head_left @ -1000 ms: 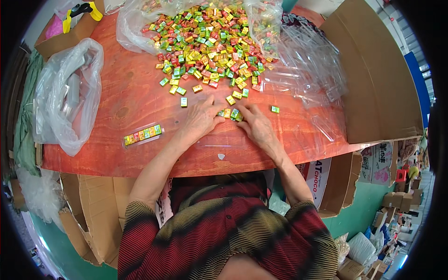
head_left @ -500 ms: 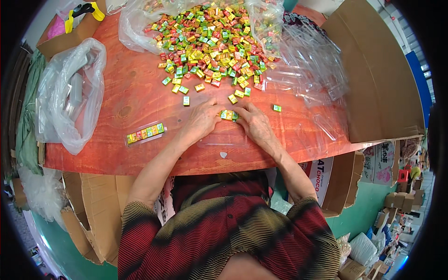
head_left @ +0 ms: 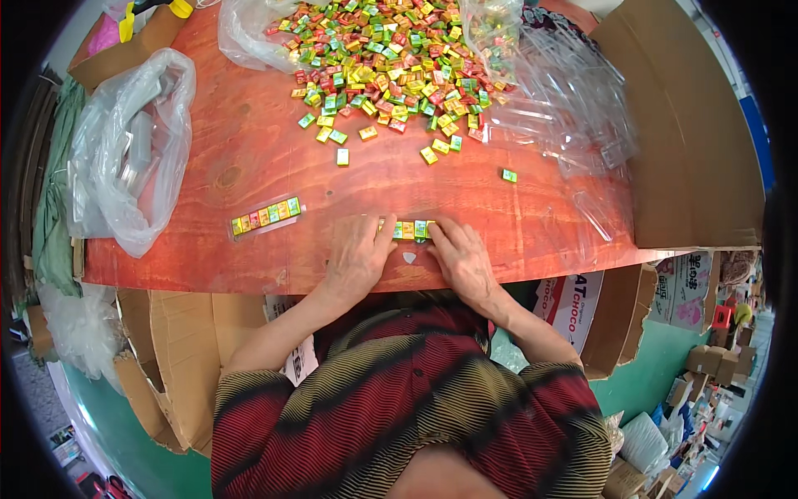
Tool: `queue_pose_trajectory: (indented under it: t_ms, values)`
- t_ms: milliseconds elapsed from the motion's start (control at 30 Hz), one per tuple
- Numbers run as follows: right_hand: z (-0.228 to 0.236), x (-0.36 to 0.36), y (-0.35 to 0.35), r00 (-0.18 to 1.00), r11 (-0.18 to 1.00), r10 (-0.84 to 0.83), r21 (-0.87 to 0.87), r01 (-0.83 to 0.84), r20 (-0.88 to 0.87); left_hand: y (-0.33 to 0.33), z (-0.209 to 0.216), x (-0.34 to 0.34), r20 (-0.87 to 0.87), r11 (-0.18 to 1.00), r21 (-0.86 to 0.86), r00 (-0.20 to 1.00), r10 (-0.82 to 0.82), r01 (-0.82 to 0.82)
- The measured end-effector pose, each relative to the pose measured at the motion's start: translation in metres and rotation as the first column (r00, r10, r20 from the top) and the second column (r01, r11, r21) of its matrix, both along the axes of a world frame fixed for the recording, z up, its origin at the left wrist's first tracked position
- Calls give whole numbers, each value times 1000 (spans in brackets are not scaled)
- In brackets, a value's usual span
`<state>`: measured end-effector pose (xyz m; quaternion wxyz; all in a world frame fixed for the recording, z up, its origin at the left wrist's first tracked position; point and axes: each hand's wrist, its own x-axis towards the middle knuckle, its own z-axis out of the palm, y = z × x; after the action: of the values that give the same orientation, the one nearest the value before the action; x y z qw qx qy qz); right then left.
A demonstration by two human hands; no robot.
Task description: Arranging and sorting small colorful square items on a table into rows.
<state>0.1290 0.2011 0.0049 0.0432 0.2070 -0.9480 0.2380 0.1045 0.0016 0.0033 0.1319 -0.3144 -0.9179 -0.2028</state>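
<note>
Close to the table's front edge, a short row of small yellow and green boxes (head_left: 410, 229) is squeezed end to end between my hands. My left hand (head_left: 361, 254) closes on its left end, and the fingers of my right hand (head_left: 462, 256) press its right end. Whether a clear tray lies under the row I cannot tell. Off to the left, a longer row of small coloured boxes (head_left: 266, 216) sits in a clear plastic tray. One loose green box (head_left: 509, 175) lies to the right, beyond my right hand.
A big heap of small coloured boxes (head_left: 391, 71) covers the far middle of the red wooden table (head_left: 224, 175). Clear plastic trays (head_left: 573, 100) are piled at the right, beside a tall cardboard box (head_left: 698, 133). At the left stands a plastic bag (head_left: 133, 158) of clear trays.
Both hands have drawn the row of small boxes toward me, nearer the front edge. More of the row shows between them. The view has shifted slightly.
</note>
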Motion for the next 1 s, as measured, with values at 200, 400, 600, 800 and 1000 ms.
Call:
queue_pose_trajectory:
  t_ms: [200, 400, 600, 800, 1000]
  values:
    - [-5, 19, -3, 994, 975, 41, 214, -62, 99, -6, 0, 15, 120, 986, -161, 991, 58, -38]
    - [-4, 23, -6, 991, 966, 14, 253, -48, 137, -1, -5, 12, 231, 995, -81, 970, 73, -55]
    - [6, 14, -11, 992, 964, 42, 257, -72, 122, 0, -11, -1, 179, 986, -159, 981, 68, -39]
    - [1, 9, -11, 991, 968, 71, 234, -95, 111, -1, -9, -6, 221, 993, -116, 974, 36, -10]
    - [22, -6, -25, 985, 958, 138, 237, -159, 102, -8, -12, -6, 259, 996, 80, 966, 16, -38]
